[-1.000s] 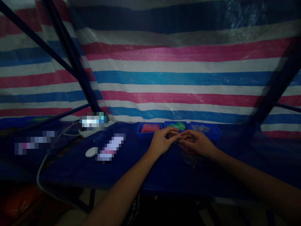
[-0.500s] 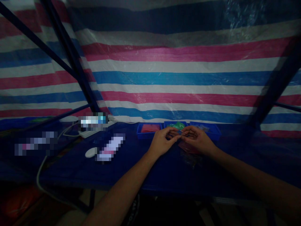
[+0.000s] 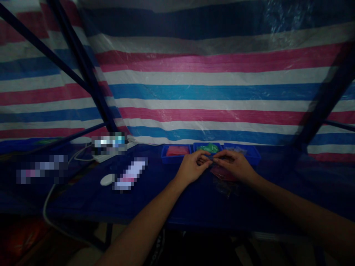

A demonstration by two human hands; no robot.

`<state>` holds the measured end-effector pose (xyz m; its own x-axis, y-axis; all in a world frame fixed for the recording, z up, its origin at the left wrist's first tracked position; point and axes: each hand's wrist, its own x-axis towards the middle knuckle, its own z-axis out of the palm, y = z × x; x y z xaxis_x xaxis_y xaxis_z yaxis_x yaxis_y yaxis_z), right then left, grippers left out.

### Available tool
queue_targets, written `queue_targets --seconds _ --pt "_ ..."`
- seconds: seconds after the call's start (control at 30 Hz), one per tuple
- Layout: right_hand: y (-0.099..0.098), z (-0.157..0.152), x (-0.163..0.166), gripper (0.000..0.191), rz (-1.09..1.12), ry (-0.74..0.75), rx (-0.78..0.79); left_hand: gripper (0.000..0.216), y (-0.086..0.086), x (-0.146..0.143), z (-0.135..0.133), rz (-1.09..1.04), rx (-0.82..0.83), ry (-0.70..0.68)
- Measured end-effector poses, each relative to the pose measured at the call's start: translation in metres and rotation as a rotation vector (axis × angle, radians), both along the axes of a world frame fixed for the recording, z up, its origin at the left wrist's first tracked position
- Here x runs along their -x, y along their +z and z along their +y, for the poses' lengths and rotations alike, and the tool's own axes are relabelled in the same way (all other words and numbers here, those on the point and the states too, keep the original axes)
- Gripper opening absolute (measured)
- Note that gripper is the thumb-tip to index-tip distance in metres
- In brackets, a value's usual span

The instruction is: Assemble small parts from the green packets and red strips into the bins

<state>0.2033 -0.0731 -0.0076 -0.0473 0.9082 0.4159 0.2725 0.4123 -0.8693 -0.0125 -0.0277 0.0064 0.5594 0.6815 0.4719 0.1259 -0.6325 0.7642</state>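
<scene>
My left hand and my right hand meet fingertip to fingertip over the blue table. Both are closed in a pinch, and what sits between the fingertips is too small and dark to make out. Beneath my right hand lies a flat reddish piece, partly covered by the hand. A crumpled clear plastic bag rests just in front of it. Behind my hands stand three blue trays: one with pink pieces, one with green pieces, one with clear plastic pieces.
To the left lie a blurred-out phone-shaped item and a white round object. A white power strip with cables sits farther back. Dark metal posts and a striped plastic sheet bound the table.
My right hand's fingers have straightened a little and shifted slightly at the meeting point. My left hand stays almost in place.
</scene>
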Motion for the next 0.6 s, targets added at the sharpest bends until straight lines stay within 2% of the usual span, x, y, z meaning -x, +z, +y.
queue_targets --seconds 0.33,0.6 --pt "-0.001 0.000 -0.001 0.030 0.040 -0.001 0.050 0.020 0.012 0.003 -0.009 0.088 -0.105 0.039" --pt "0.001 -0.001 0.001 0.030 0.068 -0.009 0.051 0.022 0.010 0.002 -0.009 0.108 -0.070 0.013"
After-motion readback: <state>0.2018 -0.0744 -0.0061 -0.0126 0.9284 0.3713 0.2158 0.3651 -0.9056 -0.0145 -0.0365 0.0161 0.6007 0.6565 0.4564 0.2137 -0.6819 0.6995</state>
